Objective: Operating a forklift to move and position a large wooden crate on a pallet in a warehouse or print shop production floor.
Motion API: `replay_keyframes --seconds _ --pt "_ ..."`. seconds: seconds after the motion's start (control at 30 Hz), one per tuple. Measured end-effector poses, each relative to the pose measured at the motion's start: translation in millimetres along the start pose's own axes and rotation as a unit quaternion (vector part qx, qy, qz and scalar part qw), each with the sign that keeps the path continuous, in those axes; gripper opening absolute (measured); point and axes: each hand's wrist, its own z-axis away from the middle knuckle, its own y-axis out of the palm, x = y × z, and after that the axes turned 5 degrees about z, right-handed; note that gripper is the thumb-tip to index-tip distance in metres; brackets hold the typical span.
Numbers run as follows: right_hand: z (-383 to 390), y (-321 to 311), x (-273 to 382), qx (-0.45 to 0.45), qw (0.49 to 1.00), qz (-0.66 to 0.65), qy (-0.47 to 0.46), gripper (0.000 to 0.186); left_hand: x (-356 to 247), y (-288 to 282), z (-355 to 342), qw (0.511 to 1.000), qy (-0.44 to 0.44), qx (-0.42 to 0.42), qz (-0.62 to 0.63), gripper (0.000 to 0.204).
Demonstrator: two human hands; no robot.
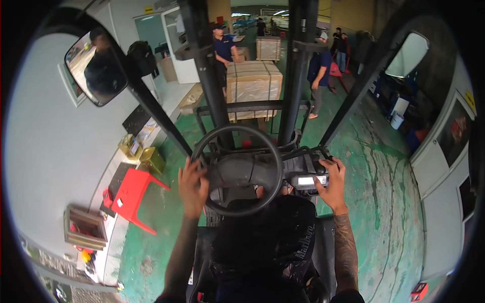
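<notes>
Beside the left rim of a black steering wheel (277, 151) is my left hand (193, 188), its fingers apart and slightly blurred. Whether it touches the rim I cannot tell. My right hand (334, 186) is loosely curled about a black control lever (321, 167), thumb stretched over a small lit display (306, 181). Ahead, between the dark mast uprights (293, 76), a large strapped crate (254, 86) in clear wrap stands behind the forklift's crossbar (252, 106). My hand hides part of the lever.
A person (222, 48) touches the crate's left side; another person (319, 70) stands at its right. A second crate (268, 49) is farther back. Along the left wall are a red plastic table (132, 194), golden tins (151, 160) and stacked frames (83, 227). White doors (454, 136) line the right.
</notes>
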Motion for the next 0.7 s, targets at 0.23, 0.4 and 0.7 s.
replay_keyframes --seconds 0.23,0.4,0.7 --pt "6 -4 -12 -0.005 1.000 0.004 0.019 0.066 -113 64 77 0.991 0.015 0.058 0.122 0.024" --pt "3 -4 -14 0.003 1.000 0.005 0.021 0.066 -137 98 68 0.975 0.023 0.068 0.212 0.020" --pt "4 -3 -15 0.004 1.000 0.001 0.009 0.067 -112 69 69 0.983 0.067 0.093 0.145 0.022"
